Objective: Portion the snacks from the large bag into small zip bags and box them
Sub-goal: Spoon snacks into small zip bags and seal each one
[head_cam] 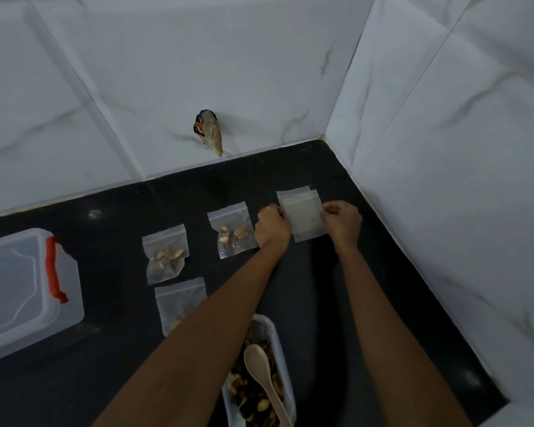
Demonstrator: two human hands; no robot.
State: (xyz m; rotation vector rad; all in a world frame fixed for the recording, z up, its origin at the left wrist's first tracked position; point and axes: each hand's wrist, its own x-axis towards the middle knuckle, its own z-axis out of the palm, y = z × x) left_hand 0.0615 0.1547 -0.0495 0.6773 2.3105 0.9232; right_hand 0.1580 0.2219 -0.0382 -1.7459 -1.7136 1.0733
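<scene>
A stack of empty small zip bags point(304, 215) lies on the black counter point(111, 349) near the corner. My left hand point(272, 226) pinches the stack's left edge and my right hand point(342, 223) pinches its right edge. Three filled zip bags lie to the left: one point(232, 232) beside my left hand, one point(166, 253) further left, one point(179, 303) nearer me, partly under my left forearm. The large bag of mixed snacks point(259, 377) lies open at the bottom with a wooden spoon point(264, 377) resting in it.
A clear plastic box with a red clip point(28, 291) sits at the left edge of the counter. White marble-look tiled walls point(444, 149) close the back and right side. A stuffed hole in the back wall point(208, 132) sits above the counter.
</scene>
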